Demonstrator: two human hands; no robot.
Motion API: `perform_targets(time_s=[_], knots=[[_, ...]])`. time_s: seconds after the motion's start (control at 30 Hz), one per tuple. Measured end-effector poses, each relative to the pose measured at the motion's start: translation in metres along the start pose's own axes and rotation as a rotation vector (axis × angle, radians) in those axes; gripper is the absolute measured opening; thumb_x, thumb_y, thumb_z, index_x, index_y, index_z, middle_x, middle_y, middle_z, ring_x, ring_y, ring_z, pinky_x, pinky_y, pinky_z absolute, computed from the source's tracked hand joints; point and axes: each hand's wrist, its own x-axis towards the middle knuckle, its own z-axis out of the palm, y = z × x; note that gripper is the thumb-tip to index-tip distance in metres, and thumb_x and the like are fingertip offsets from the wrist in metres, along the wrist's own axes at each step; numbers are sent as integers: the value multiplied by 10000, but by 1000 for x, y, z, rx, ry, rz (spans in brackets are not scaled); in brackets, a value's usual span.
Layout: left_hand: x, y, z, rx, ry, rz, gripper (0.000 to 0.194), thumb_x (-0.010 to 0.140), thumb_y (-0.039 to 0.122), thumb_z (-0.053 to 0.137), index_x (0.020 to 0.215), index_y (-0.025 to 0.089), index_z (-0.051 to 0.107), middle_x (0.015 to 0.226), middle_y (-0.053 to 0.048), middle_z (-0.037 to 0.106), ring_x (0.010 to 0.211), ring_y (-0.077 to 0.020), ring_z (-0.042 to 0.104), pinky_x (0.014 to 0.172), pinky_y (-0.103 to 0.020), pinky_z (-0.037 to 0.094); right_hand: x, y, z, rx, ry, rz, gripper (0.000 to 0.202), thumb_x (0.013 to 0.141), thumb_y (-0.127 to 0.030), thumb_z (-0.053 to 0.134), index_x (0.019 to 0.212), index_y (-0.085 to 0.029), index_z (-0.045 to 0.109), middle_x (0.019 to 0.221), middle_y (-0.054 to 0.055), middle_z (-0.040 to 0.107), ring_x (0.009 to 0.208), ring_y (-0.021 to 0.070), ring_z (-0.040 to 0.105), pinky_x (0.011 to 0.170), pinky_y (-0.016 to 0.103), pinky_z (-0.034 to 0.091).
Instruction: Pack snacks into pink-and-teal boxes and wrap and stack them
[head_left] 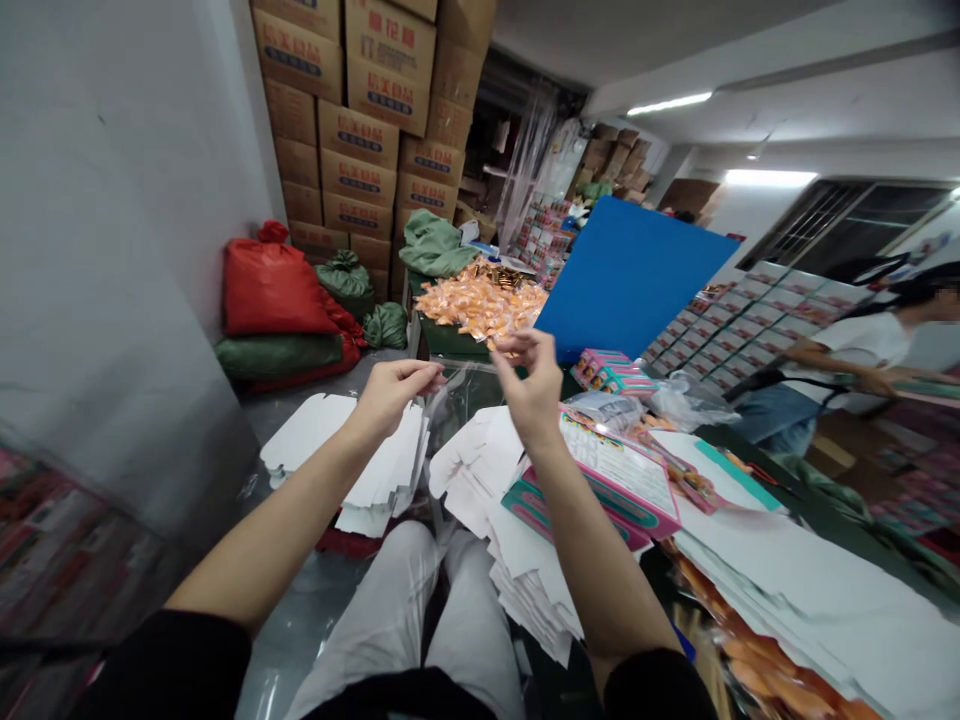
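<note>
In front of me, a clear plastic bag point(466, 388) hangs between my two hands, its thin top edge stretched from one to the other. My left hand point(394, 392) pinches one side of it between thumb and fingers. On the other side, my right hand point(534, 388) has thumb and curled fingers drawn close together at the bag's edge; the exact grip is partly blurred. Below the hands lie two piles of flat white cardboard pieces, a left pile point(311, 432) and a right pile point(480, 455). A pink and teal printed box point(622, 470) rests beside my right forearm.
Orange wrapped pieces point(480, 300) are heaped beyond my hands, beside an upright blue panel point(637, 270). Stacked cartons point(360, 170) and red sacks point(277, 285) stand at the back left. White sheets point(840, 580) lie at right, where another person point(847, 350) works.
</note>
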Motion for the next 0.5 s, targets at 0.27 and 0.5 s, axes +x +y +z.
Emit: perform_targets(time_s=[0.27, 0.5], knots=[[-3, 2, 10, 256, -87, 182, 404, 724, 510, 687, 837, 138, 795, 736, -70, 754, 663, -192, 658, 643, -285, 502, -19, -25, 18, -451, -300, -343, 153, 983, -233, 493, 1069, -201, 614, 926, 67, 747, 783, 187, 668, 746, 309, 447], [-9, 2, 8, 477, -91, 264, 352, 805, 428, 615, 958, 167, 796, 875, -53, 780, 763, -218, 695, 696, -281, 501, -23, -22, 23, -490, -305, -363, 176, 972, -183, 453, 1035, -202, 616, 829, 57, 711, 764, 187, 648, 739, 304, 444]])
